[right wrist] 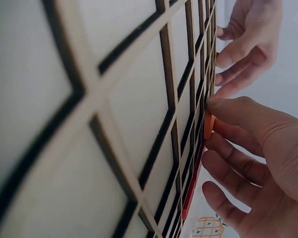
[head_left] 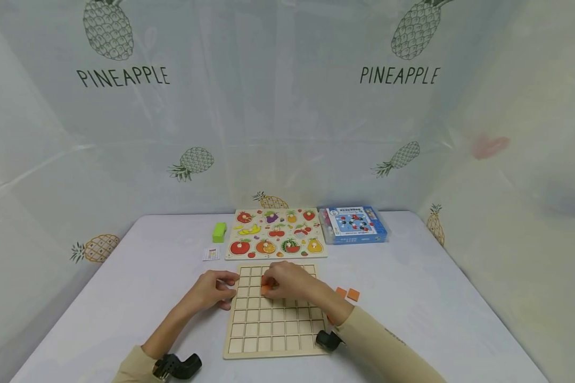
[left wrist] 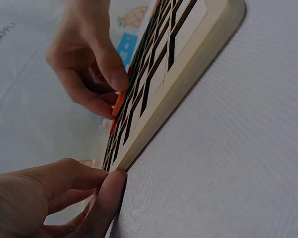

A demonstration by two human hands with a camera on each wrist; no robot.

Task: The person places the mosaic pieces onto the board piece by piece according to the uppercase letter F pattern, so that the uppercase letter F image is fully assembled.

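A wooden grid board (head_left: 265, 330) with square recesses lies flat on the table. My right hand (head_left: 289, 280) is over its upper middle and pinches an orange square tile (right wrist: 208, 124) between thumb and fingers, at the grid's surface. Near it, a red piece (right wrist: 192, 191) shows on the board in the right wrist view; the hand partly hides that area from above. At the board's left edge, my left hand (head_left: 212, 290) touches the rim with thumb and fingertips, seen close up in the left wrist view.
Loose orange tiles (head_left: 353, 294) lie right of the board, partly behind the right forearm. Behind the board are a fruit puzzle board (head_left: 276, 234) and a blue boxed set (head_left: 354, 225). A green block (head_left: 219, 232) and a small card (head_left: 211, 254) sit at the back left.
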